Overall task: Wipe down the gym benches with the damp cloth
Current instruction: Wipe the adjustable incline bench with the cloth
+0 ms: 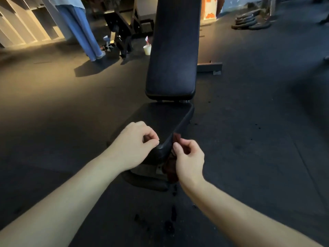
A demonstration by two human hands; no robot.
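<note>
1. A dark red crumpled cloth [171, 165] hangs against the right side of the black seat pad [156, 118], at its near corner.
2. The right hand [188, 157] grips the cloth's upper part, fingers curled round it.
3. The left hand [135, 145] sits over the seat's near end, fingers curled in, thumb meeting forefinger, nothing visible in it.
4. On the black padded gym bench [169, 82], a long backrest [174, 32] tilts up beyond the seat.
5. Dark spots [173, 211] mark the dark rubber floor [249, 157] below the cloth.
6. Beyond stand a person in blue trousers [83, 32], a white tub [147, 49] and stacked black weight plates [252, 22].
</note>
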